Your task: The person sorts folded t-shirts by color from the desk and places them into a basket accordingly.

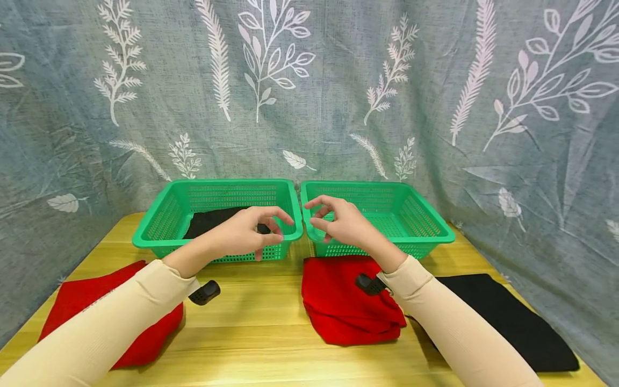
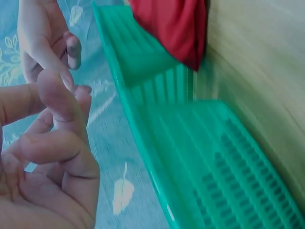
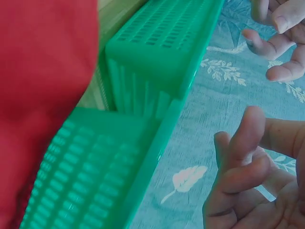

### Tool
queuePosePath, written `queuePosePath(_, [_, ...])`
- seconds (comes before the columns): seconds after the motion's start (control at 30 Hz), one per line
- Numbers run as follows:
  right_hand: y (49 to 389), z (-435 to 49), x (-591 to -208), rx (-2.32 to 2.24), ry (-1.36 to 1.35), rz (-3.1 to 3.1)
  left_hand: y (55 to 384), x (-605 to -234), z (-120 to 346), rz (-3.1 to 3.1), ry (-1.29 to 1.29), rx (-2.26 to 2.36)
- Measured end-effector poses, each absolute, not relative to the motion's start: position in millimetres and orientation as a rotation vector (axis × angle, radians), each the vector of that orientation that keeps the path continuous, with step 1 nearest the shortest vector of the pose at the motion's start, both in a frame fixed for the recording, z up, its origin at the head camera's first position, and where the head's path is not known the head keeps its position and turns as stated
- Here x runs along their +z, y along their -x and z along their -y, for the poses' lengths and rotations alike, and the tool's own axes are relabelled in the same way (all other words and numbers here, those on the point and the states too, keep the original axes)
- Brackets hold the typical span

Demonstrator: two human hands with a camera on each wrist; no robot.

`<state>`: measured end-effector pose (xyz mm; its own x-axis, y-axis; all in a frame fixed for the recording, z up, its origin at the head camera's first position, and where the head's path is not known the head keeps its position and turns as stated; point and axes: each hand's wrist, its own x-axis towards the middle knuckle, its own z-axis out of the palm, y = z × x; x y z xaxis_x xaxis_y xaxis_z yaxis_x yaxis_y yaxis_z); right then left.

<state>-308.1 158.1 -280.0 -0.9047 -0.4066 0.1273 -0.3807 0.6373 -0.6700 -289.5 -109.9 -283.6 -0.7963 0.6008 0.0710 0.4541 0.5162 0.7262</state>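
My left hand (image 1: 249, 231) hovers over the front rim of the left green basket (image 1: 232, 183), fingers loosely bent and holding nothing. Inside that basket lies a black cloth (image 1: 208, 220), partly hidden behind the hand. Facing it, my right hand (image 1: 345, 221) hangs above the near left corner of the right green basket (image 1: 358, 185), also without anything in its grasp. Both wrist views show a gap between thumb and fingers of the left hand (image 2: 57, 176) and of the right hand (image 3: 248, 181). No cloth is visible in the right basket.
A red cloth (image 1: 159, 333) lies at the table's left, partly under my left forearm. Another folded red cloth (image 1: 338, 306) rests before the right basket. A black cloth (image 1: 508, 317) lies at the right edge of the wooden table (image 1: 242, 333). Behind hangs a patterned curtain (image 1: 329, 97).
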Motion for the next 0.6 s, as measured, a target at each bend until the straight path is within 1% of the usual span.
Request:
queuePosePath(0.13, [302,-173,-284,-1.104,0.697,-2.833,285,-288,94,-2.529,-0.936,1.145])
queuePosePath(0.33, [295,-202,-288,-1.083,0.646,-2.833,281,-297,69,-2.434,-0.967,1.181])
queuePosePath(0.6, [283,-243,-286,-1.029,0.615,-2.833,273,-304,24,-2.300,-1.040,1.186])
